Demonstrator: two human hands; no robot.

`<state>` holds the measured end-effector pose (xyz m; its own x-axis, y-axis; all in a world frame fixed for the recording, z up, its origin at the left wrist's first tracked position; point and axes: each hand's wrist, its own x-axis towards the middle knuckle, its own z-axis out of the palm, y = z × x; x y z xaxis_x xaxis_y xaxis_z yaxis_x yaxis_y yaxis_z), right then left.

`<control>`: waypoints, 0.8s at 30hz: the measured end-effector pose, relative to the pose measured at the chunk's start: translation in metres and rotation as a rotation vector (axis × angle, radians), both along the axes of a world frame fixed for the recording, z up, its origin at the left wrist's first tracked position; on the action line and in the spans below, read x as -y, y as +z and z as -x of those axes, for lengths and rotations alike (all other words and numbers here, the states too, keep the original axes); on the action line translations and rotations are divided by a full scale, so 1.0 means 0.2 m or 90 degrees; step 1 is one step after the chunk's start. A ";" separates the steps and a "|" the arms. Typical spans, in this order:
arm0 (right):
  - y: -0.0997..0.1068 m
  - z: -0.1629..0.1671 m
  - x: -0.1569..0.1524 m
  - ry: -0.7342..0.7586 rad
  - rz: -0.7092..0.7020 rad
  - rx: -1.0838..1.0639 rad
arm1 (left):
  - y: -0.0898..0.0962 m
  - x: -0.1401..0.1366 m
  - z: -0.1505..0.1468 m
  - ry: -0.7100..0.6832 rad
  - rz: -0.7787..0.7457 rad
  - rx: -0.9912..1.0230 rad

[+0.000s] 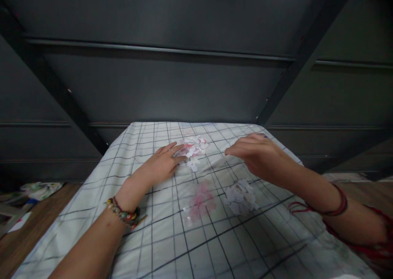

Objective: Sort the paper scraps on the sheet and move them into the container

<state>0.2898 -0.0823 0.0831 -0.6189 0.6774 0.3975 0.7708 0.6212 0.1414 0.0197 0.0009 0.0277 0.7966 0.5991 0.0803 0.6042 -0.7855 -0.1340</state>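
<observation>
Our left hand [167,160] lies low over the desk [129,168], palm down, thumb and fingers apart, its fingertips at the left side of a mixed pile of white and pink paper scraps [196,145]. That pile sits toward the far edge. Our right hand [253,152] hovers nearer the right edge, fingers bunched and bent; we cannot tell whether anything is pinched in it. Below it, farther from the far edge, we see a heap of white paper scraps [241,199], and just left of that a loose patch of translucent pink scraps [201,201]. A checked cloth [162,238] covers the desk. We wear a beaded bracelet [123,213] on the left wrist and a red thread bracelet [342,201] on the right. Beyond the far edge stand dark panels [175,88].
</observation>
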 end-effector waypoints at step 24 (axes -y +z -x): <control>0.00 0.05 -0.04 -0.025 -0.094 0.137 | 0.02 -0.01 0.02 0.021 0.019 0.006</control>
<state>0.2806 -0.0748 0.0840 -0.6743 0.6471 0.3558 0.7363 0.5524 0.3908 0.0165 0.0026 0.0314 0.7755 0.6276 0.0694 0.6313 -0.7683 -0.1059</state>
